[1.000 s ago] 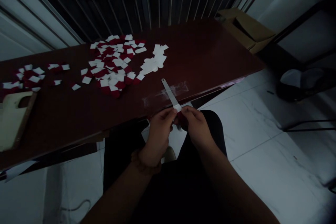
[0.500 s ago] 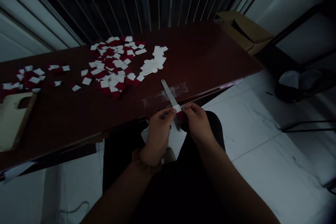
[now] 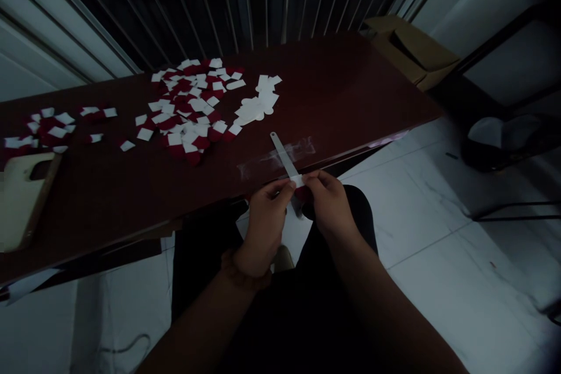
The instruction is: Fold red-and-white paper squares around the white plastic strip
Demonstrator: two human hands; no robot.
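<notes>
A small red-and-white piece [image 3: 297,180] sits at the near end of a flat metal strip that looks like a ruler [image 3: 284,153]. My left hand [image 3: 266,219] pinches the piece's left side between thumb and fingertips. On its right side my right hand [image 3: 332,203] is closed too, thumb and index finger pressed on the piece. The fingers partly cover it, the red part below and the white part on top. Clear tape [image 3: 305,146] crosses the strip where it lies on the tabletop, and its far end has a small hole.
On the dark red table [image 3: 342,93] lie a heap of red-and-white pieces [image 3: 186,102], loose white pieces [image 3: 256,108] and a smaller group [image 3: 56,133] at left. A phone [image 3: 26,198] rests at the left edge. A cardboard box [image 3: 407,49] stands beyond the right end, railings behind.
My right fingertips have come slightly inward over the piece. My left hand keeps its pinch, and the rest is nearly the same.
</notes>
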